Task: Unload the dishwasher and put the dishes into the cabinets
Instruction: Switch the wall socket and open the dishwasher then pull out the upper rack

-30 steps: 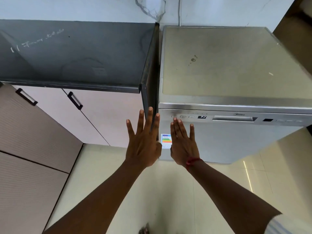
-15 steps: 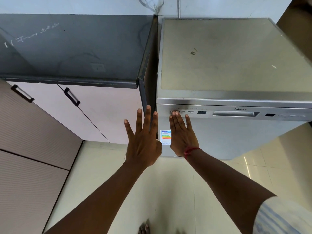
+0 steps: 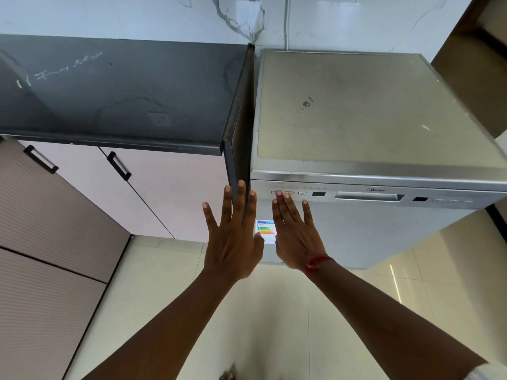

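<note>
My left grip (image 3: 233,242) is wide, fingers spread and holding nothing, in front of the dishwasher's (image 3: 370,234) left edge. My right grip (image 3: 297,239) is flat and empty too, fingertips (image 3: 279,193) at the buttons (image 3: 289,193) on the dishwasher's panel; I can't tell whether they touch. The door is shut, so no dishes show. The handle recess (image 3: 369,196) sits right of those buttons, and the desk (image 3: 123,100) and cabinets (image 3: 170,196) lie left of the dishwasher. My worry: 1 stray press could start a cycle, and standing this close, the dropping door could hit my legs.
</note>
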A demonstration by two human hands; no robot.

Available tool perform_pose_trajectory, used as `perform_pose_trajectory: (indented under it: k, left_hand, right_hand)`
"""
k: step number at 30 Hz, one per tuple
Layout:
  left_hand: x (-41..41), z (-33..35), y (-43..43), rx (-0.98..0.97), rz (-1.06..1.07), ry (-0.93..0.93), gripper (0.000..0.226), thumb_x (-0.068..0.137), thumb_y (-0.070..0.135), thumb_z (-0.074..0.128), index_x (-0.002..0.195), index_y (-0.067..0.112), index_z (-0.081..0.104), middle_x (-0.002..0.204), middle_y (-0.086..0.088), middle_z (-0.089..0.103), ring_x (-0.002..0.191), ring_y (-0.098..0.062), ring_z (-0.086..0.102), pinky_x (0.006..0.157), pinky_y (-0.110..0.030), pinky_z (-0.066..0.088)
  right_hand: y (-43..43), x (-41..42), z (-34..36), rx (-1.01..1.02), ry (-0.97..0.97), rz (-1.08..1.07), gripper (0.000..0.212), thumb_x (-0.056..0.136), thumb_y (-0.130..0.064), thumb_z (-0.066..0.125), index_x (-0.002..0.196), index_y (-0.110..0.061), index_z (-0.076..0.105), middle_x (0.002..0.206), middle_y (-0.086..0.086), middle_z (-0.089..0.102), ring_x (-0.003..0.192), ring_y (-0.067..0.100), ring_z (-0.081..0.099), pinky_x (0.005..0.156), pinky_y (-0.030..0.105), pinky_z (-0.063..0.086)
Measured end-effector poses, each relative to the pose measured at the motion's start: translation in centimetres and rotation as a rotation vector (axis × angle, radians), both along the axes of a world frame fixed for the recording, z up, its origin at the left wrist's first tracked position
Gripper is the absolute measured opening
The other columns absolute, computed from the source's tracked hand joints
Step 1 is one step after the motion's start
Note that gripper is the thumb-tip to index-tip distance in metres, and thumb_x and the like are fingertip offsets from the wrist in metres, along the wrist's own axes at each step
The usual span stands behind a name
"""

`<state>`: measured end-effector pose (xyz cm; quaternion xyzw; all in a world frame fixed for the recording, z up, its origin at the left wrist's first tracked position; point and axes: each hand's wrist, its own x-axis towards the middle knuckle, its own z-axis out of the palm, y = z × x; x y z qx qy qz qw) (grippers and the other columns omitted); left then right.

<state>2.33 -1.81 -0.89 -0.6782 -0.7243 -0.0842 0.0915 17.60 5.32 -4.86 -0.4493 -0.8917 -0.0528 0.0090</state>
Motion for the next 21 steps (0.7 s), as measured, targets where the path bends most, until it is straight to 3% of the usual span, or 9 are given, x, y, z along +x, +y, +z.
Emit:
perform_pose_trajectory:
  k: [3, 6, 10, 15, 21]
  left_hand:
    - [0.3, 1.3, 0.3, 0.003, -0.024, -0.016, 0.085, 0.085, 0.059, 0.043, 0.154, 0.014, 0.019, 0.162, -0.012, 0.003, 0.148, -0.037, 0.007, 0.114, -0.065, 0.009]
    - [0.6, 3.9, 0.7, -0.011, -0.062, -0.015, 0.086, 0.087, 0.059, 0.045, 0.154, 0.014, 0.015, 0.162, -0.012, -0.001, 0.148, -0.037, 0.003, 0.114, -0.064, 0.012]
    - [1.0, 8.2, 1.1, 0.001, -0.081, 0.000, 0.075, 0.095, 0.056, 0.027, 0.155, 0.013, 0.010, 0.162, -0.013, -0.004, 0.149, -0.035, -0.001, 0.115, -0.062, 0.011]
    - [1.2, 14.5, 2.6, 0.047, -0.118, -0.010, 0.070, 0.099, 0.054, 0.012, 0.154, 0.011, 0.013, 0.162, -0.012, 0.004, 0.148, -0.035, 0.007, 0.113, -0.063, 0.021]
    - [0.8, 21.6, 5.9, 0.138, -0.135, 0.007, 0.070, 0.099, 0.056, 0.007, 0.155, 0.014, 0.000, 0.163, -0.008, -0.008, 0.149, -0.030, -0.006, 0.116, -0.061, 0.011]
  right_hand:
    - [-1.1, 1.0, 2.0, 0.066, 0.083, -0.020, 0.089, 0.082, -0.037, 0.065, 0.151, -0.003, 0.021, 0.160, 0.017, 0.013, 0.148, 0.033, 0.007, 0.117, 0.057, 0.012]
    - [-1.6, 2.4, 5.9, 0.119, 0.155, -0.053, 0.079, 0.093, -0.047, 0.044, 0.152, -0.003, 0.017, 0.161, 0.017, 0.010, 0.148, 0.033, 0.007, 0.118, 0.056, 0.013]
    - [-1.1, 3.7, 10.6, 0.113, 0.212, -0.070, 0.074, 0.098, -0.051, 0.025, 0.153, -0.004, 0.012, 0.161, 0.016, 0.005, 0.149, 0.031, 0.004, 0.118, 0.056, 0.013]
    - [0.8, 4.4, 17.4, 0.131, 0.278, -0.108, 0.074, 0.099, -0.055, 0.018, 0.153, -0.004, 0.011, 0.161, 0.017, 0.002, 0.149, 0.033, 0.003, 0.117, 0.059, 0.014]
    - [4.3, 4.0, 24.2, 0.181, 0.298, -0.137, 0.077, 0.098, -0.061, 0.014, 0.153, -0.006, 0.016, 0.161, 0.016, 0.006, 0.148, 0.033, 0.004, 0.116, 0.059, 0.014]
